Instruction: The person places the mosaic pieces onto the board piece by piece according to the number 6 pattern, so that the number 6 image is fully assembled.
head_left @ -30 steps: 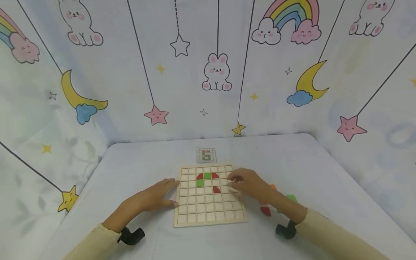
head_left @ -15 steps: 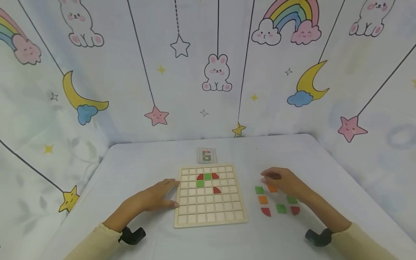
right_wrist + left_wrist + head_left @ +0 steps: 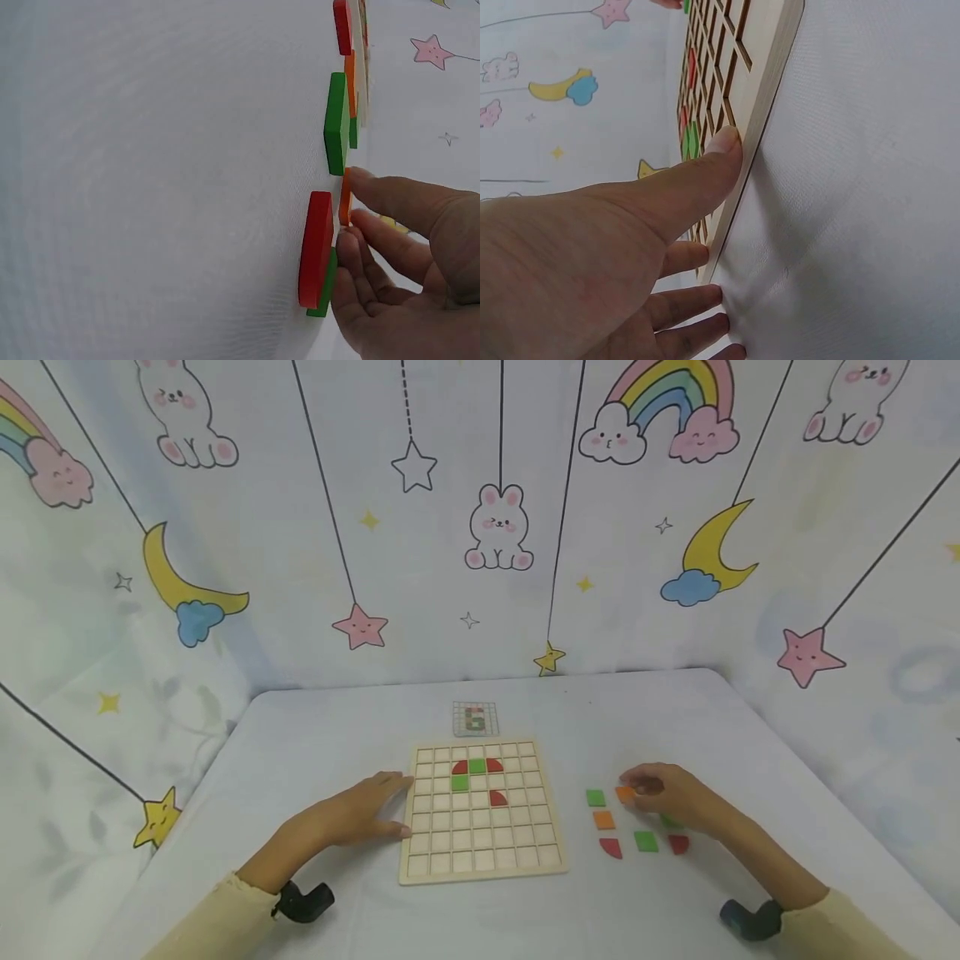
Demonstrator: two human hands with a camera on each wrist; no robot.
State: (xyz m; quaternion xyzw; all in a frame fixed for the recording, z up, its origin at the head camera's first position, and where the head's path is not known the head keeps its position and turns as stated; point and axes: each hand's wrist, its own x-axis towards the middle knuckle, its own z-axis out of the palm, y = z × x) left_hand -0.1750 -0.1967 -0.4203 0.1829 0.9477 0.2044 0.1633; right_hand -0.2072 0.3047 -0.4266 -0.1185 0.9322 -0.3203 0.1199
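My left hand (image 3: 360, 812) rests at the left edge of a wooden grid board (image 3: 484, 839). In the left wrist view its thumb lies on the board's rim, with the other fingers spread along the edge. Red quarter-round tiles and green square tiles (image 3: 460, 782) sit in some of the board's upper cells. To the right of the board, my right hand (image 3: 671, 795) reaches down among loose tiles. Its thumb and index finger pinch an orange square tile (image 3: 346, 196) low over the cloth; the hand partly covers it in the head view.
Around the right hand lie green squares (image 3: 646, 841), another orange square (image 3: 603, 820) and red quarter-rounds (image 3: 611, 848). Behind the board is a small pattern card (image 3: 476, 719) with a coloured 6 on a grid. Patterned fabric (image 3: 420, 552) hangs at the back and sides.
My right hand has left the board's right edge and moved right to the loose tiles, lowering onto an orange one. The left hand stays at the board's edge.
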